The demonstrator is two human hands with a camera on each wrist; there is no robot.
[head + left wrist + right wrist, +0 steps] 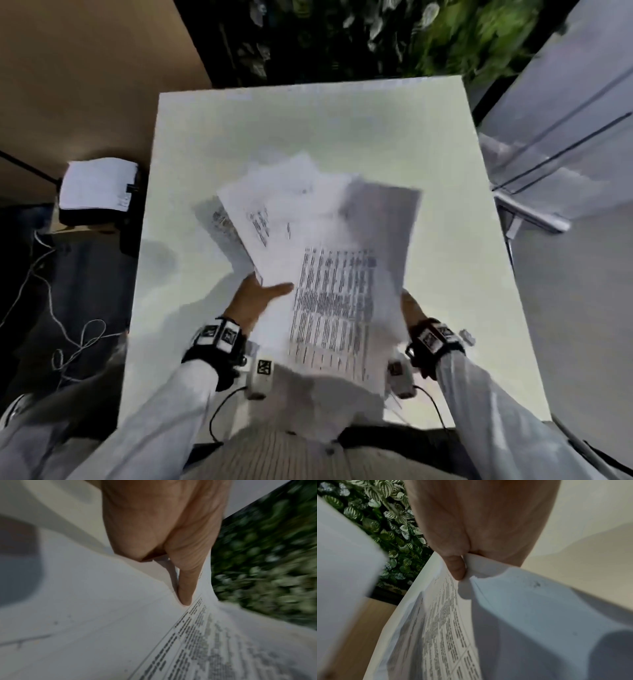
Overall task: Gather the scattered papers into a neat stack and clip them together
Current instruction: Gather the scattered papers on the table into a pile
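A fanned bundle of printed white papers (325, 260) is held up above the white table (342, 123), blurred by motion. The top sheet (335, 308) carries a dense table of text. My left hand (260, 298) grips the bundle's left edge, thumb (185, 588) lying on the printed sheet (205, 642). My right hand (411, 308) holds the right edge, and its thumb (456, 566) pinches the papers (488, 615) against the fingers beneath. No clip shows in any view.
A black printer (99, 195) loaded with white sheets stands left of the table, with loose cables (68, 342) on the floor. A leafy green wall (376, 34) lies beyond the far edge. A grey cabinet (565, 137) stands to the right.
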